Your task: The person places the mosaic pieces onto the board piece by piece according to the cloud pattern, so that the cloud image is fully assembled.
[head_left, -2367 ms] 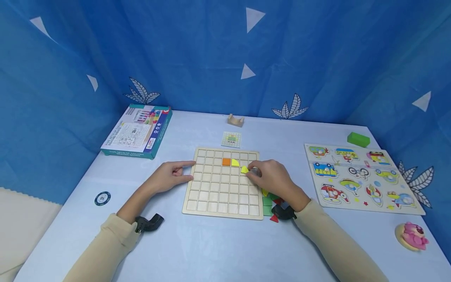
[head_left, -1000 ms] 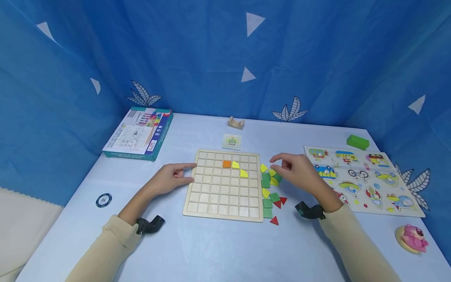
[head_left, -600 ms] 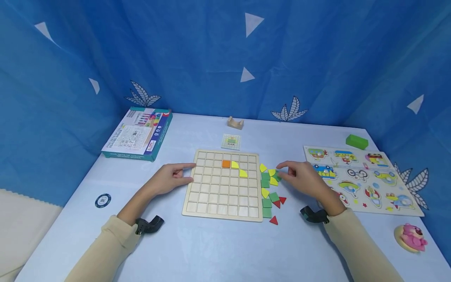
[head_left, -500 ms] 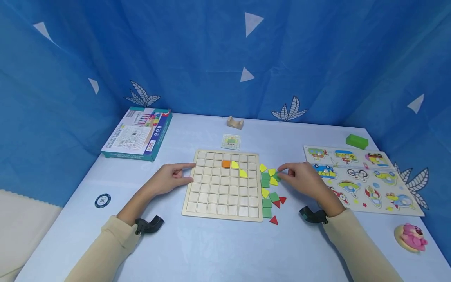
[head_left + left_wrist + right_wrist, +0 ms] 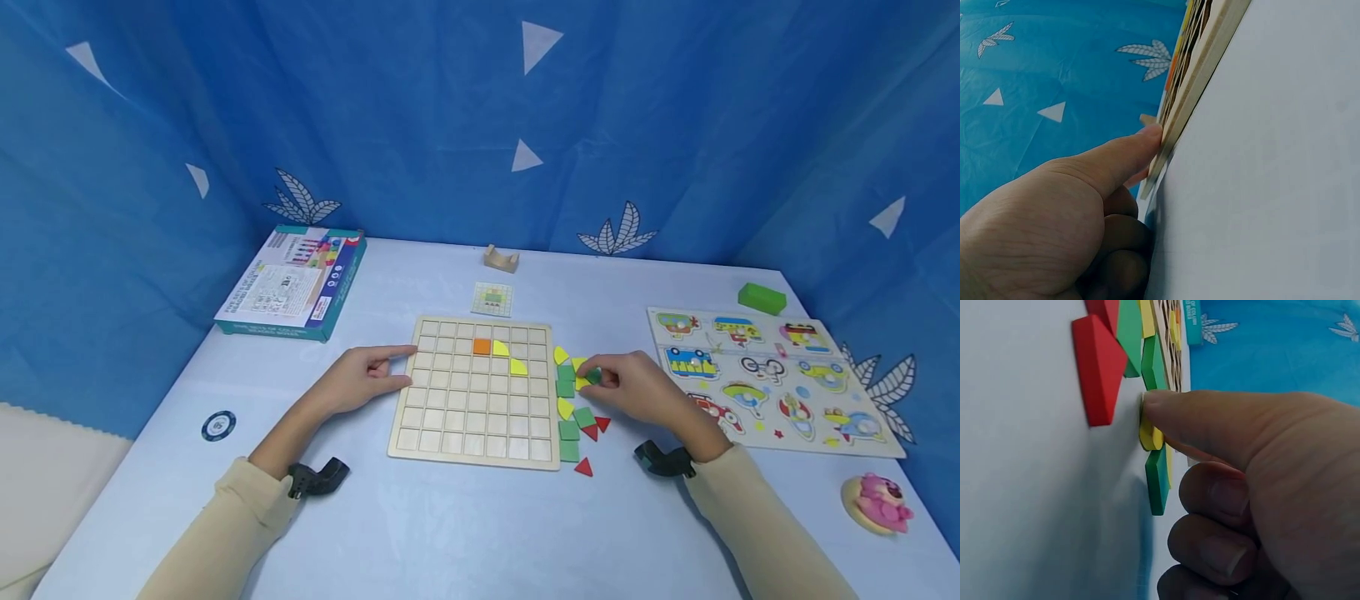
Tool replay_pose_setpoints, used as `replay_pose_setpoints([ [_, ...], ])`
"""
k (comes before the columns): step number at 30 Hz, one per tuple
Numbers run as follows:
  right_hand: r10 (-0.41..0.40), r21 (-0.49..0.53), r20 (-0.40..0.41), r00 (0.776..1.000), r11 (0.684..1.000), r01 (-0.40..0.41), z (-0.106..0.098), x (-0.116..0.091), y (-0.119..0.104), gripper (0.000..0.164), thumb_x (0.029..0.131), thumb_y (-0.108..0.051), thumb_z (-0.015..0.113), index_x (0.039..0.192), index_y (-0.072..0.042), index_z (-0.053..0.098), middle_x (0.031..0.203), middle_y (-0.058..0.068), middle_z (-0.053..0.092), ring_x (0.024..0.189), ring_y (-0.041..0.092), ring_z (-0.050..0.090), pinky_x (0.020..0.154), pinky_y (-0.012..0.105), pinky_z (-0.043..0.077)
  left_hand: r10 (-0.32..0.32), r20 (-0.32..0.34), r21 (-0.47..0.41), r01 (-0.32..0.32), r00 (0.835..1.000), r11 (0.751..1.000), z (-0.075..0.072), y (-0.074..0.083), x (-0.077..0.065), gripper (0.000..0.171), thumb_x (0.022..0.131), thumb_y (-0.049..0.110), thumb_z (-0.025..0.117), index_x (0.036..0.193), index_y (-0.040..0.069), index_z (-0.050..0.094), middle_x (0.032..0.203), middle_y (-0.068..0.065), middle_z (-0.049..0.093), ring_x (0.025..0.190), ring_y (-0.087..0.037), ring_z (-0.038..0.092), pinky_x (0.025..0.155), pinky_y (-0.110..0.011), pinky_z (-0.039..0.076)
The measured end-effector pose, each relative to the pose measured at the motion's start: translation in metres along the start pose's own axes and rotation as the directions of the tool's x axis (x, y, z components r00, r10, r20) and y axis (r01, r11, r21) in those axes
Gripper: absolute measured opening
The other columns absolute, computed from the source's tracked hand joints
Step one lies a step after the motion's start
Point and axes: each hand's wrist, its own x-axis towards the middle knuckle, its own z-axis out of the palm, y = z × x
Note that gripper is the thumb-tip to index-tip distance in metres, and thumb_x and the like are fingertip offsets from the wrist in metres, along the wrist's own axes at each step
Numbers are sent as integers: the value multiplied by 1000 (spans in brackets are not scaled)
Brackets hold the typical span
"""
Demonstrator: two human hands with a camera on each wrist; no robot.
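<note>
My left hand [image 5: 358, 381] rests at the left edge of a wooden grid board [image 5: 465, 400], straight thumb and index finger touching the rim, other fingers curled under. Near the board's top sit an orange square tile [image 5: 482, 347] and two yellow quarter-circle tiles [image 5: 518, 367]. Right of the board, my right hand [image 5: 637, 387] pinches a yellow quarter-circle tile [image 5: 1147, 431] between thumb and index finger, low over the table. The index fingertip is mostly hidden behind the thumb in the right wrist view. A green tile [image 5: 1157, 481] lies just beside it.
Green squares [image 5: 568, 451], yellow quarter-circles [image 5: 565, 409] and red triangles [image 5: 583, 467] lie along the board's right edge. A pattern card [image 5: 492, 299] and wooden stand [image 5: 501, 258] are behind it. A box [image 5: 288, 283], vehicle puzzle [image 5: 776, 392], green block [image 5: 762, 298] and pink figurine [image 5: 881, 503] surround.
My right hand left a second yellow quarter-circle on the board, moved right to the loose tiles, then came slightly left and took hold of another yellow one. The left hand stayed put.
</note>
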Motion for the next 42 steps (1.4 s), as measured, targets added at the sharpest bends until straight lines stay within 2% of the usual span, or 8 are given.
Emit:
replay_pose_setpoints([
  [11, 23, 26, 41, 999, 999, -25, 0, 1, 0, 30, 86, -26, 85, 111, -19, 71, 63, -4, 48, 58, 16, 48, 53, 26, 36, 1, -3, -2, -1, 1000, 1000, 0, 0, 0, 53, 93, 34, 77, 142, 19, 63, 60, 2, 42, 54, -15, 38, 56, -30, 32],
  [19, 48, -32, 86, 995, 998, -46, -4, -4, -5, 33, 82, -41, 87, 101, -22, 69, 63, -5, 49, 57, 15, 47, 53, 27, 34, 10, -1, -4, -10, 1000, 1000, 1, -2, 0, 53, 93, 35, 77, 141, 20, 63, 60, 3, 41, 55, -15, 38, 56, -30, 32],
  [26, 20, -23, 152, 988, 1000, -17, -18, -9, -1, 40, 83, -35, 87, 119, -25, 74, 62, -5, 45, 59, 15, 46, 55, 28, 34, 12, -3, -3, -12, 1000, 1000, 0, -1, -1, 52, 93, 35, 77, 141, 20, 64, 60, 3, 40, 55, -14, 38, 56, -29, 32],
  [30, 4, -45, 182, 983, 999, 5, -20, -9, 1, 39, 84, -31, 86, 120, -25, 75, 61, -6, 45, 60, 14, 46, 56, 27, 35, 7, -4, -5, -7, 1000, 1000, 0, -2, 0, 52, 93, 34, 77, 141, 20, 64, 60, 3, 41, 54, -14, 38, 56, -29, 32],
  [34, -6, -93, 182, 983, 995, 23, -19, -9, -2, 38, 84, -30, 86, 120, -23, 75, 63, -7, 47, 62, 13, 48, 57, 27, 37, 9, -4, -3, -9, 1000, 1000, 0, -1, -1, 52, 93, 33, 77, 141, 19, 64, 60, 3, 40, 55, -14, 37, 56, -29, 31],
  [42, -13, -183, 130, 991, 982, 37, -12, -9, -12, 38, 84, -30, 85, 119, -18, 76, 61, -8, 48, 58, 10, 47, 54, 26, 38, 7, -1, -4, -7, 1000, 1000, 0, 0, -1, 52, 93, 33, 77, 141, 18, 64, 60, 3, 41, 55, -14, 38, 57, -29, 32],
])
